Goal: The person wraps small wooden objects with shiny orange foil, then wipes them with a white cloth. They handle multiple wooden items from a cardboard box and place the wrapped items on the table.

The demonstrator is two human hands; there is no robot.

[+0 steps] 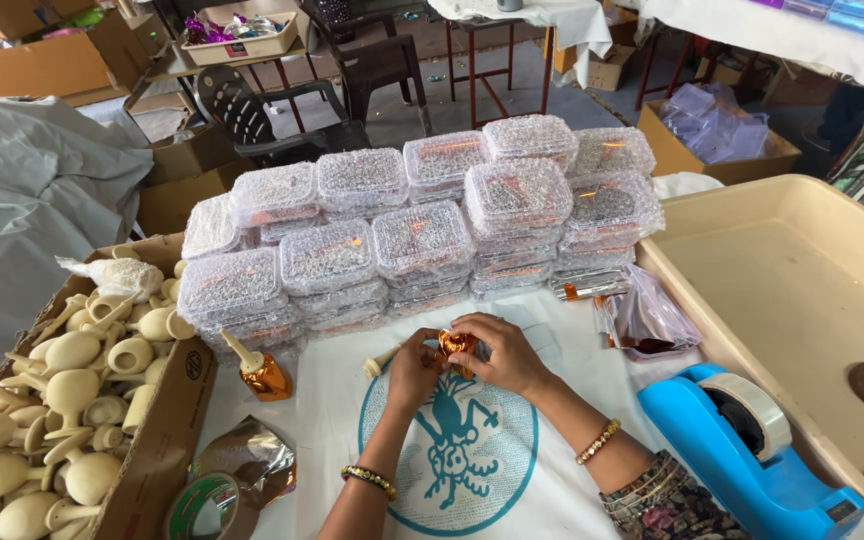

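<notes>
Both hands meet over the white cloth with its teal round print. My left hand and my right hand together grip a small wooden piece wrapped in shiny orange foil; its pale wooden stem sticks out to the left. A finished foil-wrapped piece with a wooden stem stands upright to the left of my hands. Bangles sit on both wrists.
Stacked clear plastic boxes of silvery pieces rise behind my hands. A cardboard box of bare wooden pieces sits left. A blue tape dispenser and beige tub lie right. A tape roll and foil scrap rest near front.
</notes>
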